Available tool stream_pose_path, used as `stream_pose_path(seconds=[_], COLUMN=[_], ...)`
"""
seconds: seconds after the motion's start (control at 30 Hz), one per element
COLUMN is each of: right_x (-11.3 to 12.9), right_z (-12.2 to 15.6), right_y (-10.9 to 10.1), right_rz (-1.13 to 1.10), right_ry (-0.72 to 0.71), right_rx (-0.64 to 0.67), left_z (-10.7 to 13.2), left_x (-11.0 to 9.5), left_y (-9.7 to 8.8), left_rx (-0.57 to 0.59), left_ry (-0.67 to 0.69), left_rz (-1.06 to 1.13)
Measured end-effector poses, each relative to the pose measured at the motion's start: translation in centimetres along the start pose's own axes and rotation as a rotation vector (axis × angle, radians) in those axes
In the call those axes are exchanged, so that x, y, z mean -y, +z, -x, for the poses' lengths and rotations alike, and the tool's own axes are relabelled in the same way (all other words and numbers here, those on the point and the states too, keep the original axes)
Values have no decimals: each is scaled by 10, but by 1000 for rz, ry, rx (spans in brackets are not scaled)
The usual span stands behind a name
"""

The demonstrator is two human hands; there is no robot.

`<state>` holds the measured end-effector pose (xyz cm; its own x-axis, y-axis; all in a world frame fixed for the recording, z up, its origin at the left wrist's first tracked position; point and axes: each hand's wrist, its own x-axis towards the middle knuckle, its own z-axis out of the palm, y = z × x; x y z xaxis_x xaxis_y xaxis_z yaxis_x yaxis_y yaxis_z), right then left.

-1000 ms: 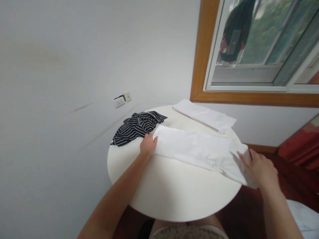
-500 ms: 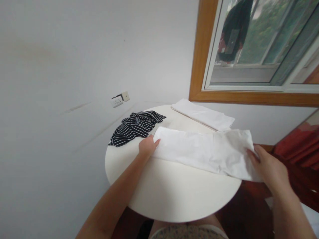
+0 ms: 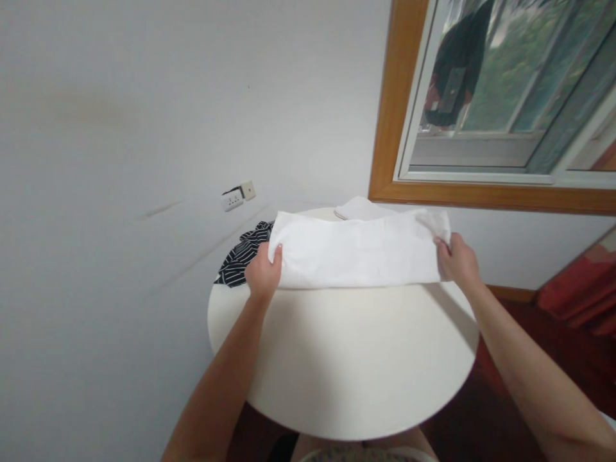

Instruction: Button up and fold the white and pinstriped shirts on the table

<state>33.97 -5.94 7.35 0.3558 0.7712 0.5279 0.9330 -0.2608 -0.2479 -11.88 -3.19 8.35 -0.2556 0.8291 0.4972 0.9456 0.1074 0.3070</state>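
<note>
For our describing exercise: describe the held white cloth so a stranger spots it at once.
Beside the wood-framed window stands a round white table. Over its far side, the left hand and right hand hold a long white cloth by its ends. Unlike the flat white cloth behind and the striped garment, it is lifted.

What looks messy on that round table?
The striped garment lies crumpled at the far left rim of the table; the white cloth between left hand and right hand and the folded piece behind it look neat.
</note>
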Motion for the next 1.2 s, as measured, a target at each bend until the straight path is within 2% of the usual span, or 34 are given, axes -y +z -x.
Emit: stream_pose_path(seconds=[0.07,0.13,0.17,0.3,0.37,0.43,0.5,0.57,0.7,0.77,0.87,1.0,1.2], right_x=[14,27,32,34,25,16,8,4,0,-3,-15,-39,-59], right_z=[-3,-1,0,3,0,-4,-5,-2,15,26,43,62,79], right_y=[23,42,49,67,72,75,75,70,47,34,21,18,19], right_rz=[48,103,122,81,-40,-253,-554,-858,-1242,-1373,-1450,-1446,-1519], right_ry=[-49,-89,-104,-158,-178,-178,-152,-103,13,1,-56,-15,-100], right_rx=[125,172,167,69,0,-76,-117,-82,131,253,387,482,467], left_z=[-3,-5,-5,-7,-10,-15,-18,-20,-19,-18,-18,-17,-11], left_x=[13,22,25,27,27,28,31,34,37,37,36,37,28], left_y=[11,24,30,43,45,47,50,52,59,61,61,58,46], left_rx=[124,222,235,101,21,-50,-110,-136,-115,-109,-128,-152,-188], left_ry=[10,30,44,112,160,214,257,290,318,333,349,383,389], left_rz=[-42,-66,-68,-52,-33,5,67,139,189,176,194,266,396])
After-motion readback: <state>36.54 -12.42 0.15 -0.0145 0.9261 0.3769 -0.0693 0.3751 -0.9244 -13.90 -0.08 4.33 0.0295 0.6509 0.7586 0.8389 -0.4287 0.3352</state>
